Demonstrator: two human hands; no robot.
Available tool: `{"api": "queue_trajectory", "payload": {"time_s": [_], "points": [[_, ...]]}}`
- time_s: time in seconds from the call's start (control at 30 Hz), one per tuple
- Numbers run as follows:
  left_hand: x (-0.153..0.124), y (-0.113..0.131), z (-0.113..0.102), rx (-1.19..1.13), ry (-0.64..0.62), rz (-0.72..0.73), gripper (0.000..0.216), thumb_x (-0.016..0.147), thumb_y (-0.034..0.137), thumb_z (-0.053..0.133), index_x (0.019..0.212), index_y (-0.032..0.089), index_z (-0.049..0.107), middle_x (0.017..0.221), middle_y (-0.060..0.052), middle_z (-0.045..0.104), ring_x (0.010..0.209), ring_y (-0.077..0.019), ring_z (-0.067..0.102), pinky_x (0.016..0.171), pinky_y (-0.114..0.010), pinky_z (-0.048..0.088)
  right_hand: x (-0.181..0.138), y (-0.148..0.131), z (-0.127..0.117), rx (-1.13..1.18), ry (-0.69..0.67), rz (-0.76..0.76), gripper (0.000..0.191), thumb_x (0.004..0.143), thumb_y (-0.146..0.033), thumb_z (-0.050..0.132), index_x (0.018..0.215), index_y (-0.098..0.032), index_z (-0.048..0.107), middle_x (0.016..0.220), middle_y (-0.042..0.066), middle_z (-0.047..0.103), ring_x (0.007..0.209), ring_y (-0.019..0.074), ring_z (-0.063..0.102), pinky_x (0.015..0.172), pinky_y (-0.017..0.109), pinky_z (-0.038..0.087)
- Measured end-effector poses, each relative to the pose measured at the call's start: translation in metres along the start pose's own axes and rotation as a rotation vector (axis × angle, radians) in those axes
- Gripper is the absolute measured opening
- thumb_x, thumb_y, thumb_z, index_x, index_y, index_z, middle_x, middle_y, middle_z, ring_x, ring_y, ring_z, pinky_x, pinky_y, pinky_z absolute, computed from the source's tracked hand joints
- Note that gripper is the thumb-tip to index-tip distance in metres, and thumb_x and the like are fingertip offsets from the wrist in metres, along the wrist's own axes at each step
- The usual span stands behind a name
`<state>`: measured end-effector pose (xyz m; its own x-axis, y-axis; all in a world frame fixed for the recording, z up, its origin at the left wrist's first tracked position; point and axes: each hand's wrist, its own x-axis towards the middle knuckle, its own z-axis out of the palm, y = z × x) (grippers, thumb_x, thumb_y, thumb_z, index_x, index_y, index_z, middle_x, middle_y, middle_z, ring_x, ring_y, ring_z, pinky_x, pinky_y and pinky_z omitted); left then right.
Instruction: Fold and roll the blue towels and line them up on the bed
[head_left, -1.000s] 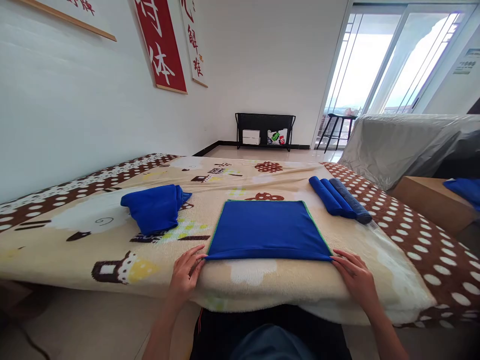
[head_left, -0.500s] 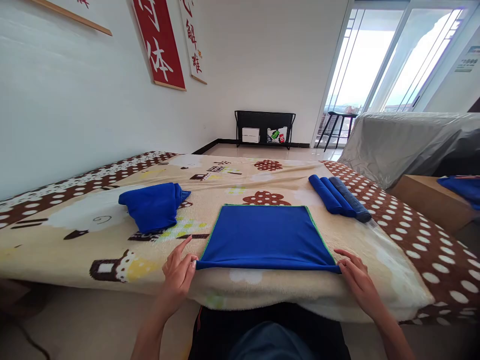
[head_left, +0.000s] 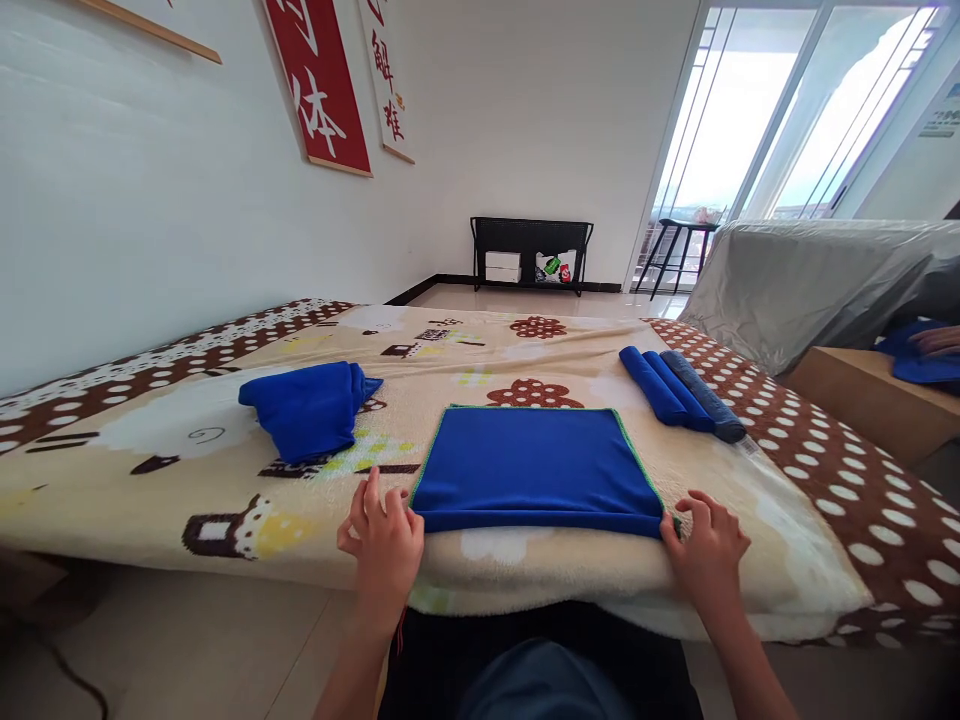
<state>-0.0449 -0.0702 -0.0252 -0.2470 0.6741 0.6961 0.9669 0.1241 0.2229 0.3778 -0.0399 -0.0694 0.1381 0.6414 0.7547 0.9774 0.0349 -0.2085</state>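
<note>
Now we pinch blue cloth (head_left: 536, 460) along near edge, left hand (head_left: 386, 545) and right hand (head_left: 705, 550) clamped at opposite ends; seemingly early rolling, next turn needs even tension.

Near corners of blue cloth (head_left: 536, 460) partly hidden by left hand (head_left: 386, 540) and right hand (head_left: 706, 545). Co-worker's hand (head_left: 940, 341) cropped at right edge; wall notice (head_left: 940, 113) illegible.

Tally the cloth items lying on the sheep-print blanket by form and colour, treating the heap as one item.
Spread blue cloth with green edging: 1
Rolled blue cloths: 2
Rolled grey-blue cloth: 1
Loosely heaped blue cloth: 1 (whether it holds several pieces cannot be told)
Total: 5
</note>
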Motion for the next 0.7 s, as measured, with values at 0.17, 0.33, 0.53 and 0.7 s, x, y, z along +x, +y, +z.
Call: {"api": "queue_trajectory", "payload": {"time_s": [0.17,0.33,0.53,0.7], "points": [[-0.019,0.06,0.011,-0.152,0.037,0.242,0.028,0.092,0.009,0.045,0.112,0.021,0.061,0.141,-0.018,0.054,0.126,-0.0348,0.052,0.102,-0.057,0.037,-0.008,-0.057,-0.001,0.1,0.061,-0.113,0.02,0.089,-0.016,0.048,0.096,-0.022,0.065,0.107,0.011,0.064,0.097,0.0269,0.054,0.088,0.044,0.035],[-0.04,0.091,0.025,-0.346,0.021,0.51,0.034,0.094,0.008,0.044,0.119,0.023,0.062,0.109,-0.012,0.069,0.105,-0.0254,0.064,0.098,-0.045,0.045,-0.014,-0.101,0.0,0.392,-0.015,-0.267,0.021,0.091,-0.012,0.051,0.099,-0.024,0.066,0.1,0.006,0.066,0.093,0.021,0.059,0.089,0.039,0.038],[-0.04,0.09,0.025,-0.458,-0.095,0.624,0.056,0.093,0.001,0.035,0.143,0.021,0.048,0.12,-0.012,0.069,0.114,-0.0238,0.065,0.099,-0.044,0.053,-0.016,-0.116,-0.003,0.461,-0.094,-0.345,0.033,0.095,-0.011,0.049,0.118,-0.027,0.066,0.107,0.004,0.071,0.1,0.0206,0.063,0.093,0.04,0.04],[-0.044,0.103,0.023,-0.496,-0.191,0.715,0.059,0.096,0.007,0.036,0.154,0.02,0.035,0.139,-0.012,0.061,0.133,-0.0239,0.055,0.108,-0.046,0.051,-0.018,-0.123,-0.004,0.498,-0.208,-0.431,0.044,0.097,-0.012,0.046,0.135,-0.029,0.058,0.126,0.002,0.068,0.118,0.0191,0.061,0.101,0.039,0.04]]}}
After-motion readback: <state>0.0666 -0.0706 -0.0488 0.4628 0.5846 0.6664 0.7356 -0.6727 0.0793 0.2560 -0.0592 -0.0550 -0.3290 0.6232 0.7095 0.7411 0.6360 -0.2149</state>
